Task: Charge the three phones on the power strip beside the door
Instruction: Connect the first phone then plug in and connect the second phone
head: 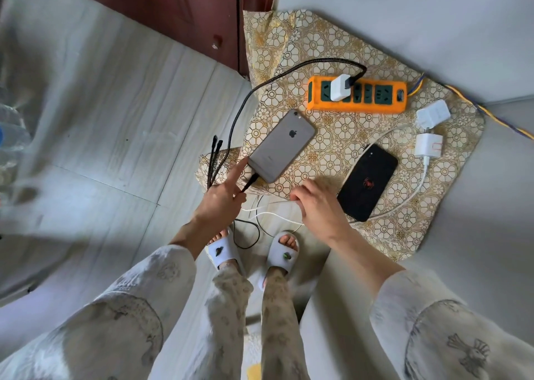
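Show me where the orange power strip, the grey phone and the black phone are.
orange power strip (384, 106): head view, on its front orange edge.
grey phone (281, 145): head view, middle of its back.
black phone (367, 181): head view, middle of its back.

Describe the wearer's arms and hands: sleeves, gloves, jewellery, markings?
Both hands, left hand and right hand, are bare: no gloves, rings or watch visible. Loose pale off-white sleeves, pushed up to mid-forearm, carry faded grey prints: round motifs on the left sleeve, a winged figure on the right sleeve.

Pale tiled floor (115, 125), reddish-brown door (179, 12) — grey wall (404, 18)
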Demonstrator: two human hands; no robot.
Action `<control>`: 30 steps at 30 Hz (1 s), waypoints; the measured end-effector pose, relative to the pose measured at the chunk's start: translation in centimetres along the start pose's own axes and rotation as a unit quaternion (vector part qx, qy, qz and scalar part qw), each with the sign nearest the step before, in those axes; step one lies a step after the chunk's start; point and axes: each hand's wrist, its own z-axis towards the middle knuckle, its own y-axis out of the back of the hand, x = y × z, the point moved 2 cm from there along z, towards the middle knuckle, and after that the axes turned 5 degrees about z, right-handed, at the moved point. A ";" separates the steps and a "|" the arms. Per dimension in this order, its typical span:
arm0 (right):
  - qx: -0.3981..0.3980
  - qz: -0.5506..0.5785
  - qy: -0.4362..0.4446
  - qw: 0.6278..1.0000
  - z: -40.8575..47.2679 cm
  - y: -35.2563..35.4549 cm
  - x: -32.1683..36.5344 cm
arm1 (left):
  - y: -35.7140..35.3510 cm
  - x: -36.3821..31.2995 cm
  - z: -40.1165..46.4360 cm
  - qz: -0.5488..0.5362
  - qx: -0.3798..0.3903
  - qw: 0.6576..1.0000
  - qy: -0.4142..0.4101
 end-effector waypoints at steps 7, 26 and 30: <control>-0.027 -0.041 0.002 0.999 -2.4 1.0 -2.1 | -1.2 -1.2 -0.7 0.036 0.010 0.999 -0.007; -0.174 -0.074 -0.156 0.970 1.6 12.8 -19.3 | -5.4 -11.7 5.9 0.362 -0.011 0.931 -0.044; -0.092 -0.101 -0.153 0.979 4.1 14.0 -21.7 | -6.6 -12.3 6.7 0.390 -0.002 0.921 -0.004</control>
